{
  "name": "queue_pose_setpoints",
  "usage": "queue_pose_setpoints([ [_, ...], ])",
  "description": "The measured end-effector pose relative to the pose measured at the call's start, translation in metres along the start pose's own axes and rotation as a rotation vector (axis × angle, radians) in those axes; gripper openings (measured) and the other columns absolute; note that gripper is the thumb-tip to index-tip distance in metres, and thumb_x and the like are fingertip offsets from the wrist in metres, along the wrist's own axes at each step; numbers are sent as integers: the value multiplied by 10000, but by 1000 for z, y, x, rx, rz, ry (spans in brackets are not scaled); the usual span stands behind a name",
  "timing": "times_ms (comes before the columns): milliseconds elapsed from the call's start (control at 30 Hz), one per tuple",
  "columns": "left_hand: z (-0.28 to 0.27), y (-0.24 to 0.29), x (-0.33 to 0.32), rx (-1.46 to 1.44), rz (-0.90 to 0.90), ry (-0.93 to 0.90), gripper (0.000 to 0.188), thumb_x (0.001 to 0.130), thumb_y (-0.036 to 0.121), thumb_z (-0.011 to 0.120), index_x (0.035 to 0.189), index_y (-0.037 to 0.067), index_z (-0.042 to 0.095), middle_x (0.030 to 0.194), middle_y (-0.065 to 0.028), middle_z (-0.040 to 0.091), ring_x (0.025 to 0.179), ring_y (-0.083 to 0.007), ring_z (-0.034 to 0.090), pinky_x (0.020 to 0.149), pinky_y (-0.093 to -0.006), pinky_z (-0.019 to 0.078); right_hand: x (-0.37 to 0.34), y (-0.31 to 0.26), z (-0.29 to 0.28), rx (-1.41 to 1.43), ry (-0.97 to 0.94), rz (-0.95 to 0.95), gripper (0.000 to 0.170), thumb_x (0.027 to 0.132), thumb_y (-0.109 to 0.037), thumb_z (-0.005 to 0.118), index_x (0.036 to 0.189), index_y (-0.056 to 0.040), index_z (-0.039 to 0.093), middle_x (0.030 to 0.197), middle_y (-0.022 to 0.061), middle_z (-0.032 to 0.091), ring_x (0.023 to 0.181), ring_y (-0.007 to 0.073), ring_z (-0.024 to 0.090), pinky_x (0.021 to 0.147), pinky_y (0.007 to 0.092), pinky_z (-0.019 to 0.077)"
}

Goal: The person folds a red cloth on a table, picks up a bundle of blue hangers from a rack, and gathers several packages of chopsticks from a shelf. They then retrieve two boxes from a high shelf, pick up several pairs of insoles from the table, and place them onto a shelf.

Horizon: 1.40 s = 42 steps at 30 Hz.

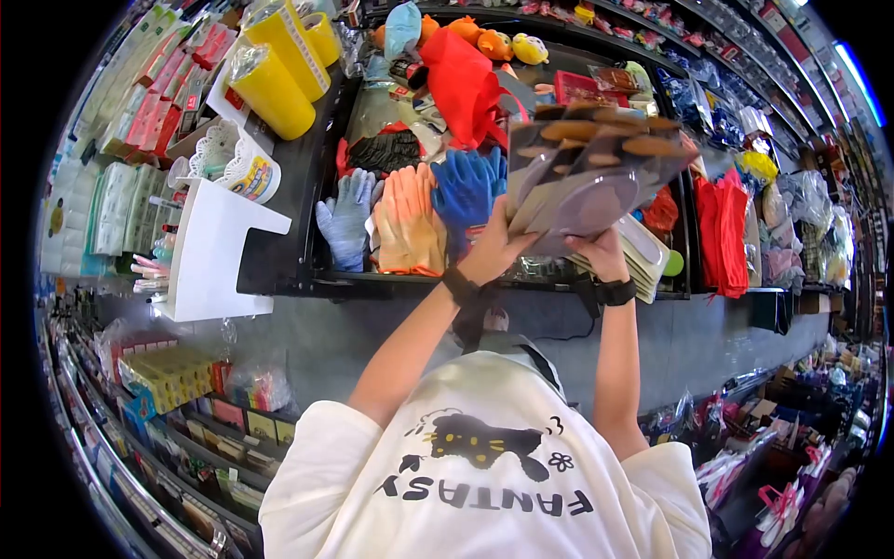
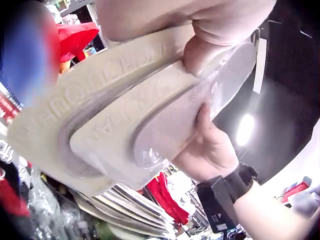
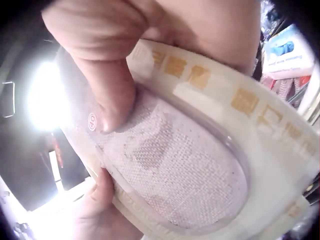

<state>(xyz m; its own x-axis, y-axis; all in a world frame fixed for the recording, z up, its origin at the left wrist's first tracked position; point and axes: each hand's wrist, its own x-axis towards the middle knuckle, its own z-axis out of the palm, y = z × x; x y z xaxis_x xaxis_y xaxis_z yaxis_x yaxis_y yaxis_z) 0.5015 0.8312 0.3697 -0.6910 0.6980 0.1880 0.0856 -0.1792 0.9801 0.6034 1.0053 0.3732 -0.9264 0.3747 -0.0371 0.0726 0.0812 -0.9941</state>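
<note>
Both hands hold a fanned stack of packaged insoles (image 1: 596, 191) above the black bin. The left hand (image 1: 498, 250) grips the stack's left side, its thumb on the front packet in the left wrist view. On the right side, the right hand (image 1: 603, 252) pinches the packets, its thumb pressed on a mesh insole (image 3: 185, 165) marked 40. Pale lettered card (image 2: 110, 125) borders the insoles. More flat packets (image 1: 643, 256) stand in the bin beside the right hand. Fingers behind the stack are partly hidden.
Blue gloves (image 1: 466, 191), orange gloves (image 1: 408, 219) and grey gloves (image 1: 346, 219) lie at the bin's front left. A white stand (image 1: 205, 252) and a white basket (image 1: 237, 168) are further left. Red bags (image 1: 722, 228) hang at right. The bin's front edge (image 1: 391, 284) runs below the hands.
</note>
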Motion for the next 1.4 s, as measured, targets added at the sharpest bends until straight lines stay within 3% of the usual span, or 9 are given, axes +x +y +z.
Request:
queue_pose_setpoints([
  [200, 11, -22, -2, -80, 80, -150, 806, 655, 116, 720, 1245, 48, 175, 1204, -127, 361, 1136, -193, 349, 956, -314, 279, -15, 48, -15, -276, 74, -77, 411, 631, -75, 692, 991, 26, 522, 940, 91, 583, 841, 170, 537, 755, 284, 424],
  [333, 30, -35, -1, -177, 2, -73, 812, 602, 144, 762, 1213, 42, 238, 1186, -114, 341, 1125, -191, 348, 956, -318, 276, -19, 43, -5, 76, -16, -37, 504, 655, 1, 661, 1100, 8, 425, 1006, 72, 543, 900, 150, 509, 777, 277, 419],
  [467, 29, -43, 3, -98, 37, -16, 864, 576, 164, 777, 1237, 40, 235, 1184, -102, 344, 1127, -192, 344, 954, -307, 279, -23, 55, -13, -57, -58, -45, 674, 644, -53, 712, 1188, -12, 315, 1122, 80, 464, 1023, 155, 433, 875, 291, 358],
  [567, 21, -26, 3, 318, 293, 112, 909, 552, 157, 788, 1258, 39, 227, 1192, -98, 342, 1135, -194, 340, 956, -310, 278, -28, 55, -18, -73, -7, -43, 737, 631, -67, 728, 1210, -7, 277, 1154, 88, 442, 1047, 161, 413, 901, 290, 335],
  [667, 34, -28, -1, -122, 131, -22, 950, 533, 150, 799, 1275, 43, 216, 1216, -97, 328, 1136, -193, 343, 953, -311, 288, -32, 43, -11, 35, -46, 6, 577, 655, -47, 702, 1143, 5, 397, 1084, 80, 504, 994, 157, 456, 873, 287, 360],
  [967, 44, -36, -7, -186, -23, 93, 661, 577, 106, 771, 1074, 30, 341, 1037, -75, 482, 992, -142, 463, 851, -273, 387, -31, 32, -9, -396, 11, -180, 407, 665, -45, 684, 1025, 15, 504, 974, 102, 576, 906, 162, 523, 796, 276, 408],
  [1200, 44, -74, -20, 22, -29, -9, 681, 598, 23, 730, 1140, 19, 317, 1038, -81, 489, 979, -177, 485, 848, -287, 394, -37, 43, -18, -120, -99, 2, 441, 676, -16, 664, 1059, 25, 449, 1016, 125, 554, 929, 168, 510, 819, 283, 398],
  [1333, 53, -52, -22, -183, -138, 63, 571, 620, 62, 723, 1107, 8, 429, 1055, -85, 526, 969, -193, 508, 844, -311, 397, -39, 77, -29, -250, -210, -22, 461, 671, -22, 666, 1075, 12, 445, 1019, 116, 547, 926, 200, 507, 815, 299, 400],
  [1400, 55, -67, -25, 36, -68, 165, 517, 624, 58, 717, 1070, 2, 463, 1033, -84, 531, 953, -191, 511, 823, -309, 405, -34, 81, -28, -282, -102, -6, 463, 633, -18, 672, 1047, -1, 466, 985, 151, 552, 908, 296, 513, 780, 344, 406],
])
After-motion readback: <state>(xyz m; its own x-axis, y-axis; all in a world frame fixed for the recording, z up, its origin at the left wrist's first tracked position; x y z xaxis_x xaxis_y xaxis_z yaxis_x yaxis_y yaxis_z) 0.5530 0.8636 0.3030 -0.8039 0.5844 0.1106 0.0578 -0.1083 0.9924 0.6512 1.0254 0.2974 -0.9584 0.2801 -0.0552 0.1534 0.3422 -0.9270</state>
